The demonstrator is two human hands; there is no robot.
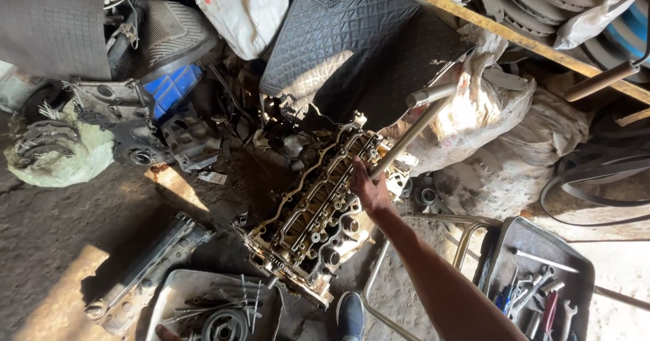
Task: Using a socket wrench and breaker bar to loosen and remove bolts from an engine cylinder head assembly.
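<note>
**One hand on a long wrench over a stripped engine head**

A grimy engine cylinder head (315,209) lies tilted on the dirt floor (61,219), its top face open to the camera; it serves as the landmark here. Behind it leans a black quilted mat (338,36), with pale stuffed sacks (514,131) to the right of that. A grey tool tray (542,273) holding wrenches and screwdrivers sits to the right of the head and nearer the camera. A second, shallower tray (210,307) of bolts and a round part lies just in front of the head. A long flat metal cover (145,273) rests to the head's left front, and a blue plastic piece (172,87) sits well off to its back left.

A long metal T-handle wrench (406,134) rises from the head's upper right edge, slanting up and away. The right hand (369,188) is wrapped firmly around the lower shaft, directly over the head. The left hand is out of the camera's view. A blue shoe (351,314) shows just in front of the head; a reddish shape at the shallow tray's near edge may be a fingertip, though it is too small to tell.
</note>
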